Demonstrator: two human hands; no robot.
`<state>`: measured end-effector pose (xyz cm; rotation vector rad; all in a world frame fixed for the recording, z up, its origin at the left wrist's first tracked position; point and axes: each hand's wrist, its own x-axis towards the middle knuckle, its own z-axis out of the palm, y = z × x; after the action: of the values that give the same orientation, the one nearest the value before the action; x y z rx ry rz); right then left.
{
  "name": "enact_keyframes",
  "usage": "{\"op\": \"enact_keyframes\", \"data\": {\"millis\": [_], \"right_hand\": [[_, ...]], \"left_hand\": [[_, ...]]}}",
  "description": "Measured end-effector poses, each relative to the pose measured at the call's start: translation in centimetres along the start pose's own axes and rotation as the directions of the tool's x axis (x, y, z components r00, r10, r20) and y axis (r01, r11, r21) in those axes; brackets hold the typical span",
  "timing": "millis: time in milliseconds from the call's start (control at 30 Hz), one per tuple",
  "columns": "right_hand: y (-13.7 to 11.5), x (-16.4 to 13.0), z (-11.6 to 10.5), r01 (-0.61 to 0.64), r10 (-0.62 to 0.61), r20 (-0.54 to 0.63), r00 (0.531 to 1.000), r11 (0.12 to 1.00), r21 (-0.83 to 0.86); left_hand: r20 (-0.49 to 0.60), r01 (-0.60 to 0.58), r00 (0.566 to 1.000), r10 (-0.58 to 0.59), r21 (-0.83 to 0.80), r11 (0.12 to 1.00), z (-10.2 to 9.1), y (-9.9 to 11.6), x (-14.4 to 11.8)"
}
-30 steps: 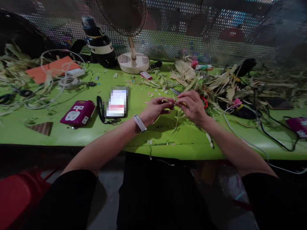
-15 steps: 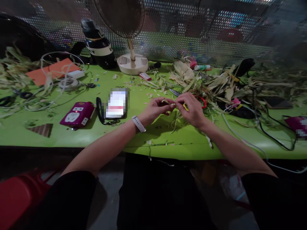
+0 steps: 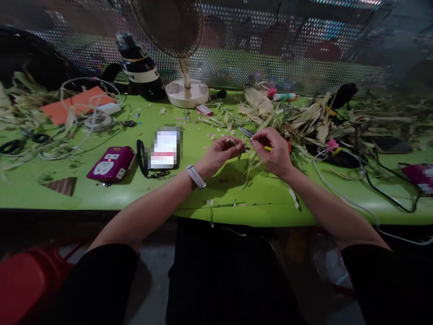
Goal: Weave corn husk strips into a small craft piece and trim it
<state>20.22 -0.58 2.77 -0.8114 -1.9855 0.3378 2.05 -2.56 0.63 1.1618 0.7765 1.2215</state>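
Both of my hands hover over the middle of the green table [image 3: 101, 189]. My left hand [image 3: 219, 155] pinches one end of a thin pale husk strip [image 3: 246, 166]. My right hand [image 3: 274, 151] pinches the same strip close beside it, fingertips a little apart from the left ones. Loose strands of the strip hang down toward the table. A white watch band [image 3: 196, 176] sits on my left wrist. Red-handled scissors [image 3: 248, 132] lie just behind my hands, mostly hidden by my right hand.
A heap of dried corn husks [image 3: 304, 119] covers the right of the table, tangled with black cables [image 3: 389, 189]. A phone [image 3: 164, 148], a purple power strip [image 3: 110, 163], white cord [image 3: 88, 113], an orange sheet [image 3: 76, 101], a fan base [image 3: 187, 92] and a dark bottle [image 3: 138, 67] stand left and behind.
My hands have drawn slightly apart and risen a little, with the husk strands now hanging between them. The view has shifted slightly downward.
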Motion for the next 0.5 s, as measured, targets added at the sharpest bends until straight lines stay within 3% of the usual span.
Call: {"op": "enact_keyframes", "data": {"millis": [133, 300, 500], "right_hand": [[0.10, 0.16, -0.34, 0.065, -0.062, 0.075, 0.995, 0.997, -0.029], [0.19, 0.15, 0.05, 0.098, -0.096, 0.073, 0.993, 0.995, -0.021], [-0.06, 0.52, -0.71, 0.089, -0.087, 0.138, 0.987, 0.996, -0.007]], "left_hand": [[0.008, 0.052, 0.999, -0.052, -0.028, 0.998, 0.09, 0.30, -0.10], [-0.025, 0.039, 0.999, -0.040, -0.020, 0.999, 0.34, 0.43, -0.17], [0.021, 0.010, 1.000, -0.012, 0.092, 0.996, 0.37, 0.74, -0.31]]}}
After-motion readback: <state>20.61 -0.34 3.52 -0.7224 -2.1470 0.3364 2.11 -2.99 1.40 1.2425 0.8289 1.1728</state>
